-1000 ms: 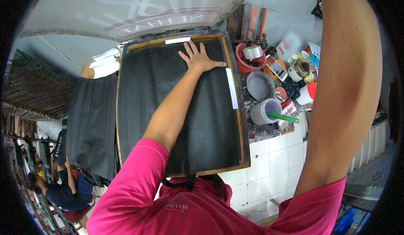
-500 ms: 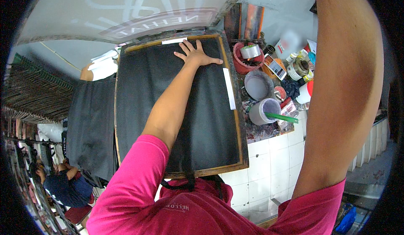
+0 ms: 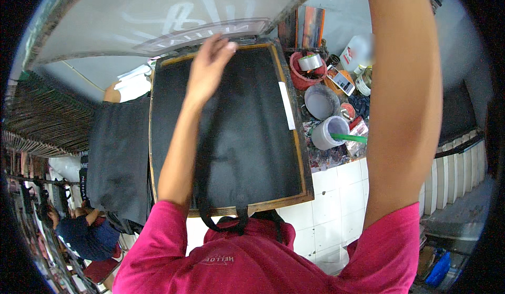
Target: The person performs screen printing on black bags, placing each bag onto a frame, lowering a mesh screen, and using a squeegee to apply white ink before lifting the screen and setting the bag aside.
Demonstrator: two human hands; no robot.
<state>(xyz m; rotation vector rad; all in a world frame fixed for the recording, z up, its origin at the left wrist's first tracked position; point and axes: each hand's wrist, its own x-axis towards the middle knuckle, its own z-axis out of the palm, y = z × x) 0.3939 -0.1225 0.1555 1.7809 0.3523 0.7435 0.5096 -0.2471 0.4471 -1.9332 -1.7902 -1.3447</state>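
Observation:
A black cloth bag (image 3: pixel 252 115) with strap handles (image 3: pixel 205 210) lies flat on a board with a yellowish-brown wooden border (image 3: pixel 302 162). A white strip (image 3: pixel 286 105) sits along the board's right side. Over the bag's far edge is my left hand (image 3: pixel 210 57), slightly blurred, its thumb apart from its loosely bent fingers and nothing evident in them. Above it, a large screen-printing frame with pale mesh (image 3: pixel 158 15) stands tilted up, showing a light design. My right forearm (image 3: pixel 402 99) reaches up past the top edge, so my right hand is out of view.
Right of the board, a paint-stained table holds a red bucket (image 3: pixel 302 78) with a tape roll (image 3: pixel 310 62), a grey bowl (image 3: pixel 321 102), a white tub (image 3: pixel 329 133) with a green stick, and a phone (image 3: pixel 342 81). More black cloth (image 3: pixel 118 157) hangs at left; another person (image 3: pixel 87 236) sits lower left.
My left hand has come off the spread-fingered press on the bag and moved left and farther away, its fingers now less spread. My right arm has shifted left.

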